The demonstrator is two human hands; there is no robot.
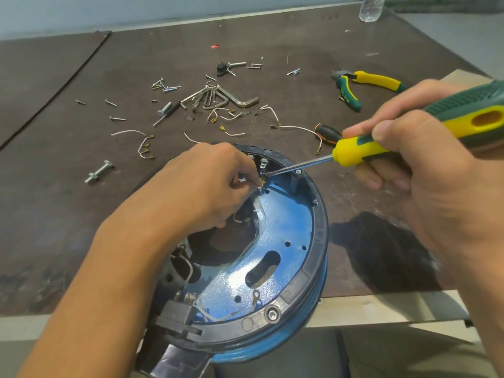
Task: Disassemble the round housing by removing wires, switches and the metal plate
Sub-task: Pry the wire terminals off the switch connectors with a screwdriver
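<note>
The round housing (317,236), black-rimmed with a blue metal plate (283,222) inside, lies at the table's near edge. My left hand (207,186) reaches over its far side and pinches a white wire (257,187) at a brass terminal beside a switch (264,166). My right hand (431,173) grips a green-and-yellow screwdriver (409,137). The screwdriver's tip touches that same terminal. More white wires (207,313) and a black switch block (177,317) sit at the housing's near side.
On the dark table (81,200) behind the housing lie loose screws, hex keys (218,98), removed wires (297,128), bolts (98,172), green-and-yellow pliers (362,85) and a second screwdriver (327,132). A plastic bottle (371,8) stands far right.
</note>
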